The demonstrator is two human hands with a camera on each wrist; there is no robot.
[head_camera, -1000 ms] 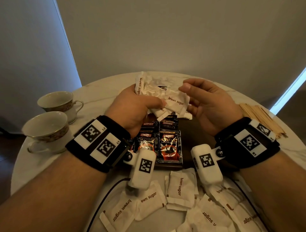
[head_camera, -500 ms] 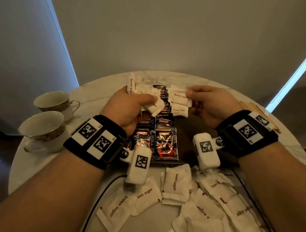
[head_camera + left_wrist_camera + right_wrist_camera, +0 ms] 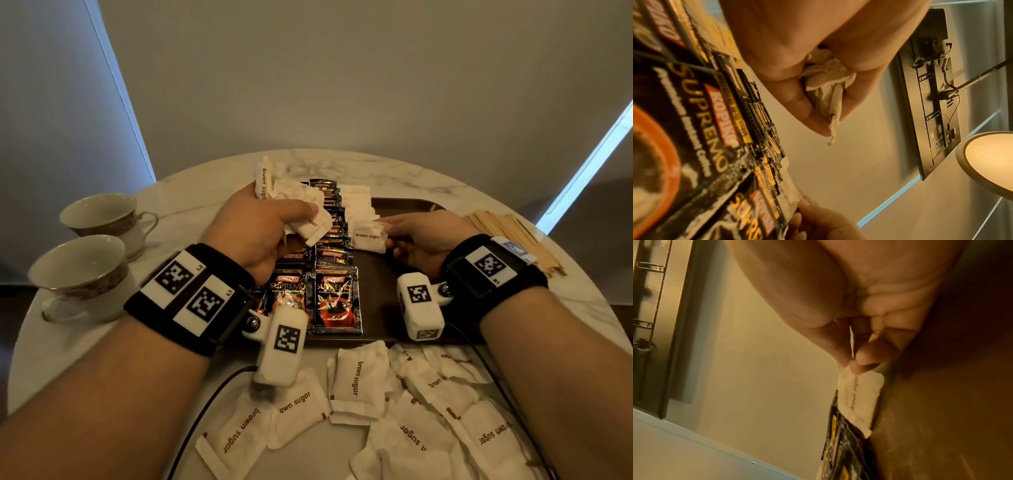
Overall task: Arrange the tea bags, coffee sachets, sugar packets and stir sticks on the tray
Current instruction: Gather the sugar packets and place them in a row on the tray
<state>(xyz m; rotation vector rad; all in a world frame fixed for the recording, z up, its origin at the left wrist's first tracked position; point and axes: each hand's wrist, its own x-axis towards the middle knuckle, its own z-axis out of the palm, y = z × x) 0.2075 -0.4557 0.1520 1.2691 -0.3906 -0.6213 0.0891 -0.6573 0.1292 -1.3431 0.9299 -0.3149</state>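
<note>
Your hands over the tray, sugar packets in both.

Head view: at centre frame your left hand (image 3: 260, 229) has its grip curled round a crumpled bunch of sugar packets (image 3: 291, 198); just right of centre, your right hand (image 3: 424, 236) pinches one brown sugar packet (image 3: 368, 236) at the near end of a white row on the dark tray (image 3: 404, 205). Coffee sachets (image 3: 335, 298) lie in overlapping rows left of it, partly hidden by your left hand. Loose packets (image 3: 359, 383) spread along the lower edge, cut off there. Stir sticks (image 3: 507, 233) lie on the worktop (image 3: 191, 192) at right, two teacups (image 3: 85, 267) at left.

Left wrist view: fingers (image 3: 797, 104) bunch the paper; sachet print fills the left side, blurred.

Right wrist view: thumb and fingertips (image 3: 873, 353) pinch the packet's edge; its lettering is hard to read.
</note>
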